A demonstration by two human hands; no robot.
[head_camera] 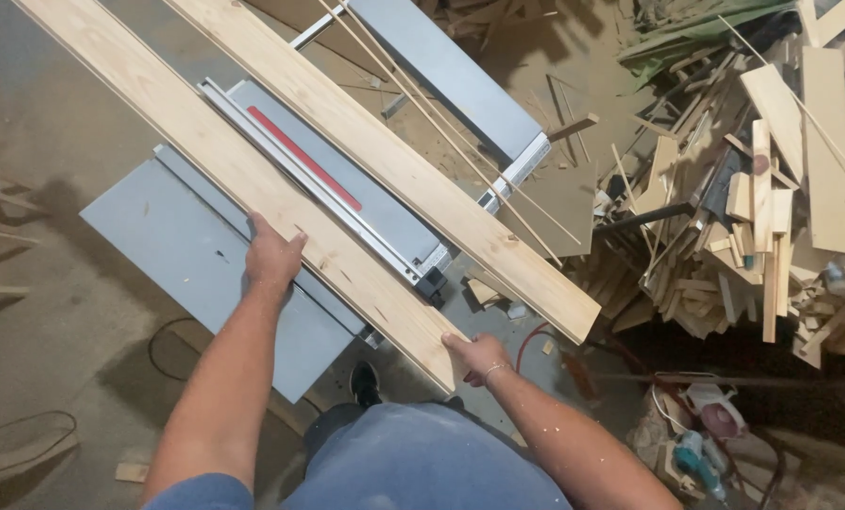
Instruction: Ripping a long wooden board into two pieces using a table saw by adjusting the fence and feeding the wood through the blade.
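— Pale pine, two long boards. State their position.

— The near board (243,175) lies diagonally across the grey saw counter (186,246), its near end overhanging toward the person. The second board (394,161) lies parallel, just beyond the metal fence rail (347,212).

— Hands?

— Left hand (271,257) is spread flat, pressing on the near board's left edge, thumb on the face. Right hand (479,354) curls around the board's near end corner, fingers underneath; a thin bracelet sits on the wrist.

— Markings or labels?

— One long red strip (304,159) on the counter top, set between the two boards, running parallel to the fence. No package is legible.

— Surroundings?

— A heap of wood offcuts (753,208) stands to the right, well apart from the counter. Thin wooden strips (441,132) rest across the second board. Sawdust covers the floor (45,312); a red cable (526,340) lies near the right hand.
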